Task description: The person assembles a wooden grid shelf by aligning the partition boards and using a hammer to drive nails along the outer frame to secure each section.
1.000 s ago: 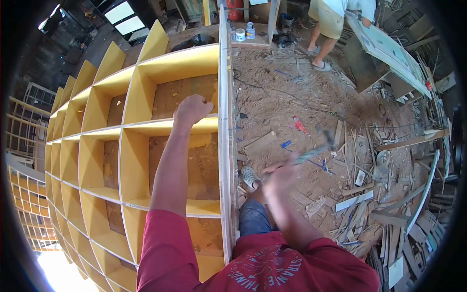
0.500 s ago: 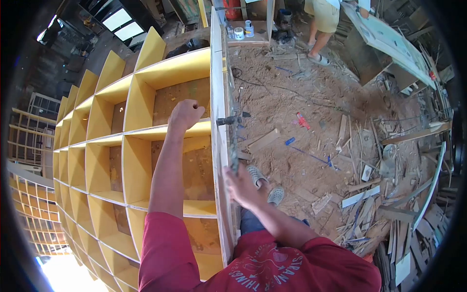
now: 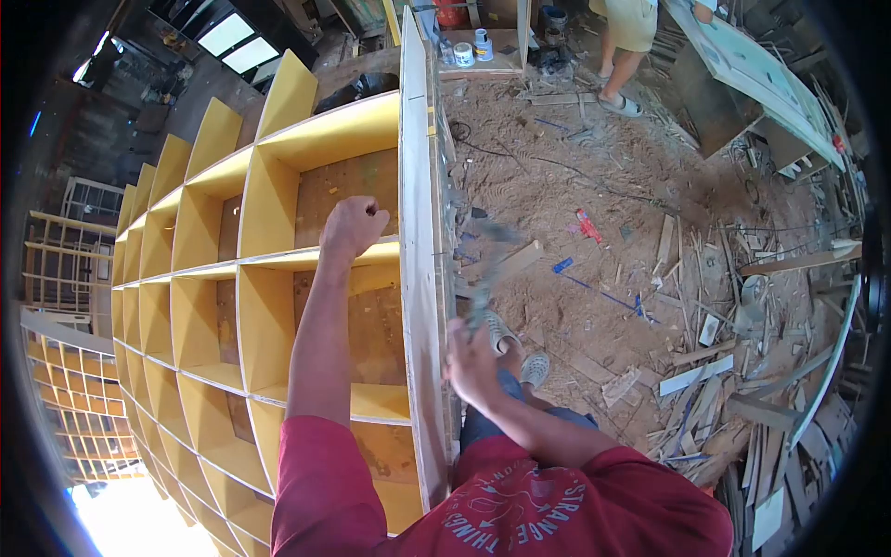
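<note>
My right hand (image 3: 471, 364) grips a hammer (image 3: 481, 295) by the lower handle, to the right of a tall pale panel (image 3: 418, 213). Motion blurs the hammer, and its head stands off from the panel. My left hand (image 3: 353, 226) is closed in a fist left of the panel, over a yellow compartment frame (image 3: 320, 252). Whatever that fist may hold is hidden. The panel runs along the side of the yellow frame, which has many square cells.
Wood scraps (image 3: 710, 408) litter the dirt floor at right. A red tool-like object (image 3: 588, 226) and a blue-ended rod (image 3: 603, 292) lie there. Another person (image 3: 631, 28) stands at the back beside a white board (image 3: 761, 84). Cans (image 3: 464, 54) sit on a ledge.
The hammer has swung right, away from the panel, and my right hand has moved slightly right and down with it. My left fist stays almost where it was.
</note>
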Demonstrator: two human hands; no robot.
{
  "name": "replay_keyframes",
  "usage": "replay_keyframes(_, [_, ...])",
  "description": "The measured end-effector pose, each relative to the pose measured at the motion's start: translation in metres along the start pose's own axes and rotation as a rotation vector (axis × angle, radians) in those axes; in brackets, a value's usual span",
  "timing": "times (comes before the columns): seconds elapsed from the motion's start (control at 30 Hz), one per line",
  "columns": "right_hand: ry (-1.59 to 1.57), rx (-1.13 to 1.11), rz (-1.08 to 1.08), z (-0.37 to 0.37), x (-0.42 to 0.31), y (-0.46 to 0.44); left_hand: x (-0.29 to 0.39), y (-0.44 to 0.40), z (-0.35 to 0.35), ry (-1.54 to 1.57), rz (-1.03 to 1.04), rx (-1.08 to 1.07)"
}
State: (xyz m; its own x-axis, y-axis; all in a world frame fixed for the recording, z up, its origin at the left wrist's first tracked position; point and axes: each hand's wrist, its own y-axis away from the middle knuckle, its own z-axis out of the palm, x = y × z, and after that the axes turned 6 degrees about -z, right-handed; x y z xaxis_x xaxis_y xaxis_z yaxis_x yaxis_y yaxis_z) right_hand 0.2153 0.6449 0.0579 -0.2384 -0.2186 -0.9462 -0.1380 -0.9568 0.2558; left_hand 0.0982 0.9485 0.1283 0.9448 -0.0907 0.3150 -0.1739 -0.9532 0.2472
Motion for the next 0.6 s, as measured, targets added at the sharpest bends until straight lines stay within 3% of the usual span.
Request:
replay_keyframes(0.1, [-0.086, -0.111, 0.223, 0.006, -0.045, 0.002, -0.005, -0.003, 0.004, 0.004, 0.033, 0.029])
replay_keyframes(0.2, [-0.208, -0.161, 0.316, -0.043, -0.054, -0.013, -0.003, 0.003, 0.001, 0.072, 0.046, 0.038])
replay_keyframes(0.33, [-0.06, 0.021, 0.353, -0.076, -0.056, -0.027, -0.012, 0.003, -0.028, 0.197, 0.088, -0.282])
replay_keyframes(0.43, [0.015, 0.132, 0.406, -0.113, -0.043, -0.052, -0.042, 0.011, -0.042, 0.006, 0.395, -0.188])
replay_keyframes(0.47, [0.014, 0.157, 0.427, -0.129, -0.027, -0.06, -0.045, 0.011, -0.049, -0.198, 0.394, -0.225])
replay_keyframes(0.6, [0.087, 0.314, 0.546, -0.154, 0.009, -0.094, -0.047, -0.003, -0.041, -0.34, 0.235, -0.486])
